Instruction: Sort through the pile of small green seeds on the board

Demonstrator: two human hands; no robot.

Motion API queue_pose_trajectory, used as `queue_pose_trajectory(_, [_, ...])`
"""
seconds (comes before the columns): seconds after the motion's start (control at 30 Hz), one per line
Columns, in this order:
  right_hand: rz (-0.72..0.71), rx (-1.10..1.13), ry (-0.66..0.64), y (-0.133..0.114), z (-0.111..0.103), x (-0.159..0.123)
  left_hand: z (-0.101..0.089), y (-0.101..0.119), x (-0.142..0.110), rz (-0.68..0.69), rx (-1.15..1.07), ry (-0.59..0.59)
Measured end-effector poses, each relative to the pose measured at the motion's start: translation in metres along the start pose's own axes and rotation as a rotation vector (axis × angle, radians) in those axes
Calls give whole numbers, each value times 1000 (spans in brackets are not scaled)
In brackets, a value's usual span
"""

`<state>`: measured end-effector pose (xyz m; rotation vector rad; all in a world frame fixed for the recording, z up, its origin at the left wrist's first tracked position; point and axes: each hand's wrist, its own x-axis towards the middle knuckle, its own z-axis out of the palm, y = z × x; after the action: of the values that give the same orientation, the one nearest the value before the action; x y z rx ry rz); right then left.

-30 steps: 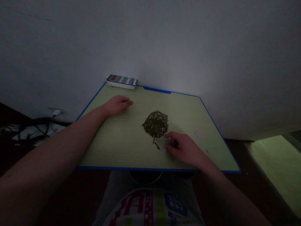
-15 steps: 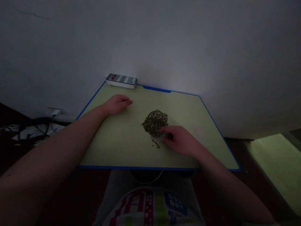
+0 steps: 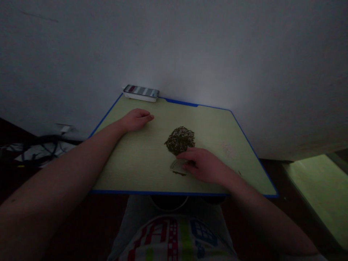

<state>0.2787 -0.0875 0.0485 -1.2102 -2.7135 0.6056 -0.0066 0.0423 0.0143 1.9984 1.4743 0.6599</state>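
Observation:
A heap of small dark green grains [image 3: 179, 140] lies in the middle of a pale green table [image 3: 141, 163] with a blue edge. My right hand [image 3: 204, 165] rests just below the heap, fingers closed on a small flat pale card [image 3: 177, 166] pressed to the tabletop. A few stray grains [image 3: 179, 173] lie beside the card. My left hand [image 3: 136, 119] lies loosely curled on the table at the far left, holding nothing, well apart from the heap.
A phone [image 3: 140, 91] sits on a white block at the table's far left corner against the wall. Dark cables [image 3: 40, 145] lie on the floor to the left. A second green surface [image 3: 320, 192] stands at the right. The room is dim.
My right hand with the card slid up to the heap's lower edge, then drew back left and down. The stray grains shifted with it. My left hand stayed still.

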Motion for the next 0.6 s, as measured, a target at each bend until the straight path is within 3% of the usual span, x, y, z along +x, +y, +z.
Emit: queue_pose_trajectory(0.6, [23, 94, -36, -21, 16, -31, 0, 2, 0, -4, -4, 3])
